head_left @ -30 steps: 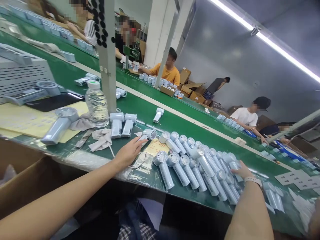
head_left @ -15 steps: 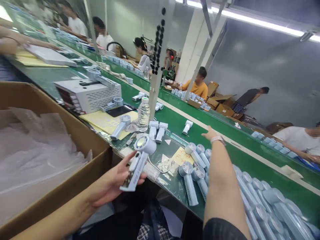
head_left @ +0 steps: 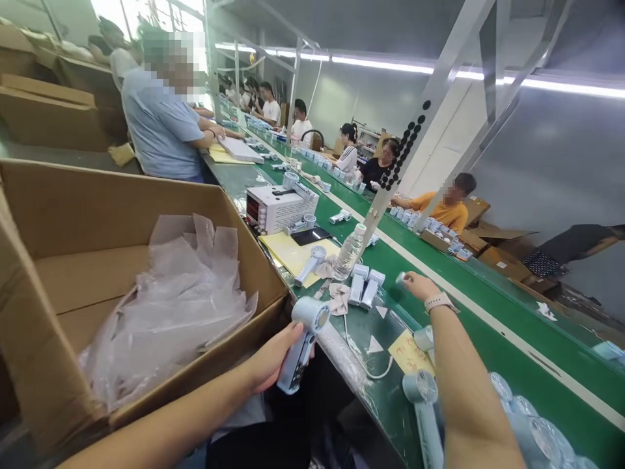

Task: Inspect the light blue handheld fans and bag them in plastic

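Observation:
My left hand is wrapped around the handle of a light-blue handheld fan, whose round head points up. Over the green belt, my right hand has its fingers closed on another light-blue handheld fan; only a small end shows past the fingertips. Two more fans lie side by side left of that hand. Beneath my right forearm stands a group of fans, partly covered by the arm. A further fan rests on yellow paper.
On my left is an open cardboard box with clear plastic bags. A water bottle stands by a metal post. Behind are a white power supply and a phone. Co-workers sit along the belt; one person stands at left.
My view has swung left, showing more of the box. My right hand, with fingers stretched before, has closed on the lone fan on the belt. The left hand has turned its fan.

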`<state>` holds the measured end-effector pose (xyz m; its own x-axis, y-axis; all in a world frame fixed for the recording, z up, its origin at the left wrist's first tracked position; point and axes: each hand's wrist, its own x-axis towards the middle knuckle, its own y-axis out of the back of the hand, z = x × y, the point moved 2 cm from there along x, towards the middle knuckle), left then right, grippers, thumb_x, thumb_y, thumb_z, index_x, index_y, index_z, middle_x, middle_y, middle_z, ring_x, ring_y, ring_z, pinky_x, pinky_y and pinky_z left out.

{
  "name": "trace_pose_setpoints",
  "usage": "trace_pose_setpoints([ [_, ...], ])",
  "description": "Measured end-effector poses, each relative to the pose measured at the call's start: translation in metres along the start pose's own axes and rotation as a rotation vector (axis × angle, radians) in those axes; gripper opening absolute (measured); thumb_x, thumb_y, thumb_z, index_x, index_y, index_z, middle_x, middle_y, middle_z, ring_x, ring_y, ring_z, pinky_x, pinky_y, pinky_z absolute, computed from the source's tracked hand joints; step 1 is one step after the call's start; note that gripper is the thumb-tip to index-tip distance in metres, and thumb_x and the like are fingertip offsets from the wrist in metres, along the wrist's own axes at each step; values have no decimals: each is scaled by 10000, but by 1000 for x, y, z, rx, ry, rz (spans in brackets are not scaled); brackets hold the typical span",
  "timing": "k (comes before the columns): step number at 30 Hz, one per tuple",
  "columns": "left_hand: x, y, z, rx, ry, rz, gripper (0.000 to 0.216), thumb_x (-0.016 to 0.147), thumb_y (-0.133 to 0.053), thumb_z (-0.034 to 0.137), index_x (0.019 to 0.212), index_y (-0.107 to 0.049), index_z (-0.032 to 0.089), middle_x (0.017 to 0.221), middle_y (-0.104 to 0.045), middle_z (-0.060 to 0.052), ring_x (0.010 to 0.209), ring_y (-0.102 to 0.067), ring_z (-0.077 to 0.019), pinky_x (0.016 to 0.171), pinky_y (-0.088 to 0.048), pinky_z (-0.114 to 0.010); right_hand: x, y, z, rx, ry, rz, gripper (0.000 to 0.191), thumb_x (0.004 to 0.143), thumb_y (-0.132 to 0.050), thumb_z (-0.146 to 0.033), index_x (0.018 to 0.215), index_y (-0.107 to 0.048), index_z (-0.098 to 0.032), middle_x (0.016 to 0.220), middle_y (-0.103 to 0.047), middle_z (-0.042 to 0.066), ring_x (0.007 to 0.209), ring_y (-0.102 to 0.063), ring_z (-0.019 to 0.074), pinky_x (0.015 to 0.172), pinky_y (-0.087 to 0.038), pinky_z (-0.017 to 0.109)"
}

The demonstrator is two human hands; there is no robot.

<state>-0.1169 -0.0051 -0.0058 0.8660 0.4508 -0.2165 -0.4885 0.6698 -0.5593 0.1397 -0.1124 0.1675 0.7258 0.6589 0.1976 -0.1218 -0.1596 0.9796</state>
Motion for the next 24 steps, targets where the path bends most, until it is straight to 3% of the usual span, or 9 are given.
trace_pose_setpoints([
  [3,28,-23,-5,-178,96,-121,544,899,-641,634,960,-712,99,910,-748,-132,797,-692,-202,763,-553,-306,-35,-5,-8,-36,63,-114,291,1028,-584,-360,1273,-664,-224,1122,-698,86,985,-669,202,922,-540,378],
  [6,49,-41,-9,-392,155,-223,570,972,-510,622,1021,-723,95,1134,-740,-178,1063,-701,-256,961,-557,-387,-94,-29,-33,-72,236,-143,328,1029,-513,-222,1303,-683,-280,974,-699,99,926,-649,226,925,-475,390],
  [9,56,-40,-13,-485,147,-293,581,861,-617,696,964,-722,133,1138,-753,-155,1129,-694,-285,1036,-536,-427,-154,-62,-57,-38,412,-15,512,926,-496,-40,1349,-652,-281,1185,-680,150,1089,-618,294,1029,-435,499],
  [11,54,-30,-14,-475,142,-300,604,794,-681,717,984,-725,145,1117,-765,-144,1114,-706,-298,1020,-549,-428,-174,-82,-58,91,486,-13,624,903,-490,-25,1481,-531,-257,1333,-645,151,1150,-612,281,1019,-473,454],
  [12,52,-24,-13,-457,133,-291,627,781,-693,722,1034,-728,150,1120,-768,-141,1101,-714,-297,1002,-559,-421,-175,-89,-52,125,461,-12,618,917,-485,-45,1509,-497,-221,1347,-645,156,1139,-622,275,1000,-492,436],
  [14,46,-12,-9,-410,88,-257,681,771,-713,720,1160,-716,161,1139,-770,-131,1085,-724,-284,974,-573,-397,-163,-97,-31,58,287,9,476,962,-487,-123,1429,-578,-109,1323,-660,208,1138,-634,303,1017,-484,465],
  [17,37,-2,3,-357,-22,-213,726,730,-767,709,1227,-707,182,1183,-764,-118,1187,-688,-294,1031,-548,-405,-131,-102,1,-253,15,5,323,964,-514,-163,1096,-761,-3,1331,-630,324,1263,-572,417,1131,-339,588],
  [20,28,-3,17,-339,-123,-239,651,693,-799,707,1069,-760,177,1226,-751,-122,1322,-603,-346,1117,-489,-470,-113,-110,8,-364,38,-72,326,919,-484,-58,949,-807,-27,1206,-703,300,1243,-592,406,1159,-287,577],
  [24,22,-10,29,-374,-186,-298,616,679,-825,683,1019,-765,173,1224,-752,-122,1324,-602,-355,1142,-460,-491,-120,-118,-2,-343,107,-43,382,924,-426,-23,982,-802,-58,1146,-726,257,1205,-609,382,1150,-280,587],
])
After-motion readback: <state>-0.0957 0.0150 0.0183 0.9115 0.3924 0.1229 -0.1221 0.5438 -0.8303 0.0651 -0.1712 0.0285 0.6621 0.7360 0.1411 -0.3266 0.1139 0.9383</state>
